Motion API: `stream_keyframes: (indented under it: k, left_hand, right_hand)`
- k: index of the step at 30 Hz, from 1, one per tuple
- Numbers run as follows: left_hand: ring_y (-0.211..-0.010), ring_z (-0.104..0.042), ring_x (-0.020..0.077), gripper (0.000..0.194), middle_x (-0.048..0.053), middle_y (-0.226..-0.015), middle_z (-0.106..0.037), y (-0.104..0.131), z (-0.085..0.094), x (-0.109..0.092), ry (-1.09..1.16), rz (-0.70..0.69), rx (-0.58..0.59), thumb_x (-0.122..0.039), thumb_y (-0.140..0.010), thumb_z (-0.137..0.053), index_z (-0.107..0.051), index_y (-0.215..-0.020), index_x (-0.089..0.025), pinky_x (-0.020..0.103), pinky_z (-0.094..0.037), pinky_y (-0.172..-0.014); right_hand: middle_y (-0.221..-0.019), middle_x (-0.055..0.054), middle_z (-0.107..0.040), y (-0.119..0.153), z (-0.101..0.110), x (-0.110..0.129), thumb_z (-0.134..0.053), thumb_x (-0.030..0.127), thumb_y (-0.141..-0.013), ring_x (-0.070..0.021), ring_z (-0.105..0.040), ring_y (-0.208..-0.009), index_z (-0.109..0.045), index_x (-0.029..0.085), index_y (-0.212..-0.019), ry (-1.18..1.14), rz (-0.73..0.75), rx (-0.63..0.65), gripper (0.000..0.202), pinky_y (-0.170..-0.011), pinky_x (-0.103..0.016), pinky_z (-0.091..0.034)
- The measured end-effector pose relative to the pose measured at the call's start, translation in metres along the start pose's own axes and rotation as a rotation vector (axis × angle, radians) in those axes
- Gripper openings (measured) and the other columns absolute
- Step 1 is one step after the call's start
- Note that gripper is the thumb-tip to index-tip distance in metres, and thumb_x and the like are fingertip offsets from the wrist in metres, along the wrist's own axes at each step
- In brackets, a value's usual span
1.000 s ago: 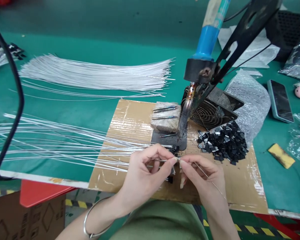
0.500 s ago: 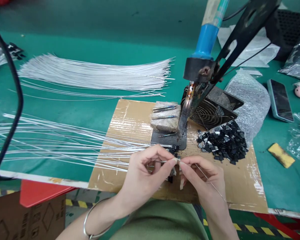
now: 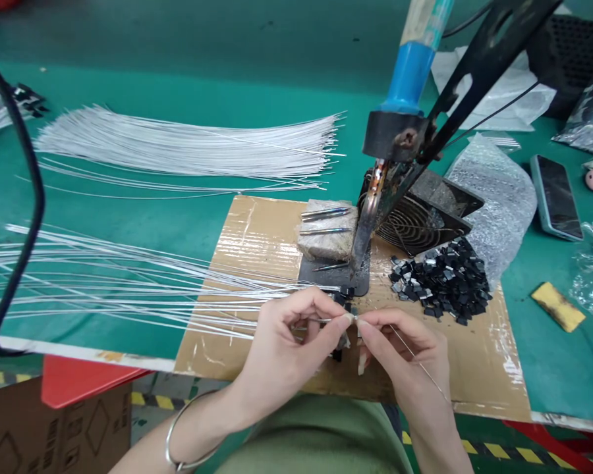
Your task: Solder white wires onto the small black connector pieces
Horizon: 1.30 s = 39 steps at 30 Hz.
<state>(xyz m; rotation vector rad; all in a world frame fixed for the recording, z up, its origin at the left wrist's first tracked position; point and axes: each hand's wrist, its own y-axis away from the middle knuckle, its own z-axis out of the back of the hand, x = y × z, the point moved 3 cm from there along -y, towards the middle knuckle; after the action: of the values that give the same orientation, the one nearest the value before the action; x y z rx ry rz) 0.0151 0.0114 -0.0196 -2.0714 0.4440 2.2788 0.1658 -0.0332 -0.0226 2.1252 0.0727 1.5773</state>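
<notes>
Over the cardboard sheet (image 3: 227, 257), my left hand (image 3: 296, 336) is closed in a pinch on a thin white wire (image 3: 321, 320) that runs leftward. Its fingertips nearly meet those of my right hand (image 3: 405, 349), which is also pinched, at the wire's tip. Across the right hand runs a thin silvery strand of solder wire (image 3: 425, 368). What lies exactly between the right fingertips is too small to make out. Beneath and behind the hands are black connector pieces (image 3: 344, 299), partly hidden, with more white wires (image 3: 212, 283) trailing left from them.
A clamped soldering iron (image 3: 370, 217) points down behind the hands. Beside it are a block with spare tips (image 3: 326, 243), a fan (image 3: 415, 227) and a heap of small black connectors (image 3: 445, 280). A wire bundle (image 3: 192, 145), yellow sponge (image 3: 558, 307) and phone (image 3: 556, 197) lie around.
My right hand has shifted very slightly to the right, opening a small gap between the two hands' fingertips. My left hand keeps its pinch on the white wire.
</notes>
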Motion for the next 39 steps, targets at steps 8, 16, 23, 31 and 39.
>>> stream_keyframes:
  k: [8, 16, 23, 31, 39]
  left_hand:
    - [-0.051, -0.047, 0.0091, 0.014, 0.000, -0.061, -0.067, 0.000, -0.002, 0.000, 0.045, 0.020, -0.002, -0.024, -0.088, -0.075, -0.074, -0.076, -0.018, 0.020, -0.035, -0.048]
    - [-0.051, -0.046, 0.0084, 0.013, 0.000, -0.062, -0.066, -0.002, -0.002, 0.003, 0.050, 0.027, -0.006, -0.025, -0.088, -0.075, -0.074, -0.077, -0.018, 0.020, -0.032, -0.047]
    - [-0.056, -0.053, 0.0087, 0.009, 0.001, -0.066, -0.069, -0.004, -0.003, 0.000, 0.105, 0.048, -0.024, -0.021, -0.087, -0.075, -0.076, -0.079, -0.017, 0.017, -0.041, -0.052]
    - [-0.051, -0.045, 0.0081, 0.013, -0.001, -0.059, -0.061, -0.006, -0.001, -0.003, -0.001, 0.087, -0.012, -0.025, -0.085, -0.074, -0.075, -0.077, -0.015, 0.020, -0.030, -0.048]
    - [-0.056, -0.049, 0.0092, 0.017, 0.006, -0.077, -0.073, -0.012, -0.002, -0.015, 0.045, 0.208, 0.112, -0.029, -0.082, -0.073, -0.071, -0.072, -0.015, 0.022, -0.031, -0.051]
  right_hand:
    - [-0.058, 0.003, -0.068, 0.001, 0.002, 0.001, -0.084, 0.028, -0.084, -0.0076, -0.060, -0.050, -0.082, 0.025, -0.077, 0.037, 0.035, 0.011, 0.008, -0.051, -0.015, -0.052]
    - [-0.058, 0.003, -0.068, 0.000, 0.002, 0.001, -0.083, 0.029, -0.084, -0.0076, -0.060, -0.050, -0.082, 0.025, -0.077, 0.057, 0.046, 0.003, 0.008, -0.051, -0.015, -0.052]
    - [-0.061, 0.004, -0.070, -0.002, 0.005, -0.002, -0.082, 0.027, -0.086, -0.0066, -0.063, -0.050, -0.083, 0.027, -0.084, 0.062, 0.110, -0.016, 0.001, -0.051, -0.013, -0.053]
    - [-0.059, 0.004, -0.070, -0.007, 0.010, 0.000, -0.081, 0.021, -0.087, -0.0069, -0.063, -0.046, -0.083, 0.026, -0.086, 0.134, 0.267, -0.071, 0.006, -0.049, -0.013, -0.054]
    - [-0.062, 0.004, -0.071, -0.010, 0.002, -0.002, -0.080, 0.021, -0.088, -0.0061, -0.060, -0.043, -0.084, 0.026, -0.084, 0.061, 0.254, -0.060, 0.007, -0.043, -0.012, -0.053]
